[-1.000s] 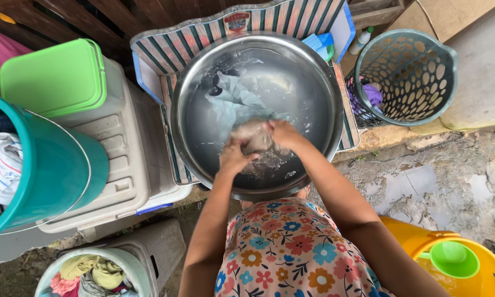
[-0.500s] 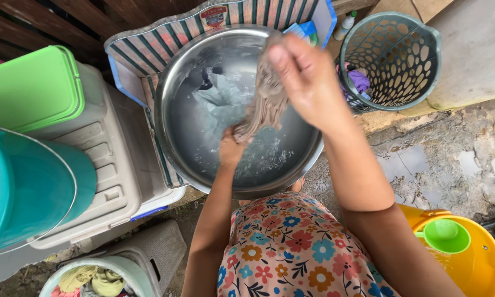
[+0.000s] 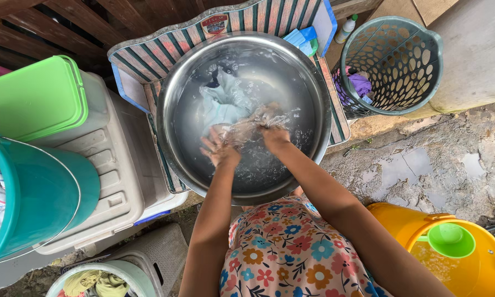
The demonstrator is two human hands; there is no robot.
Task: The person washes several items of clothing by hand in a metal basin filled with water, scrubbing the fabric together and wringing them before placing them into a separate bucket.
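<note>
Your 2 hands are down in the metal basin (image 3: pixel 176 104), both working a brownish cloth (image 3: pixel 247 125) in the water near the basin's middle, a little toward the rim closest to you. Your left hand (image 3: pixel 220 147) has its fingers partly spread, the tips resting on the near-left end of the cloth. Your right hand (image 3: pixel 274 135) is curled shut around the other end, and the fingers are half hidden by the splashing water. The water around both hands is churned and foamy.

A pale blue garment (image 3: pixel 220 99) lies underwater toward the far-left part of the basin, just beside the cloth; whether they touch cannot be told through the ripples. A small dark piece (image 3: pixel 213 83) sits at its far edge.

The basin rests on a striped tray (image 3: pixel 165 41), which shows past the basin's far and left rim. Off the tray's right edge stands a grey-green basket with holes (image 3: pixel 418 38), with purple fabric (image 3: pixel 360 85) in its bottom. To the left sits a beige box (image 3: pixel 115 159) with a green lid (image 3: pixel 33 99) on its far end, and a teal bucket (image 3: pixel 33 192) beside it. A yellow bucket (image 3: pixel 473 269) with a green scoop (image 3: pixel 451 239) stands at your right.
</note>
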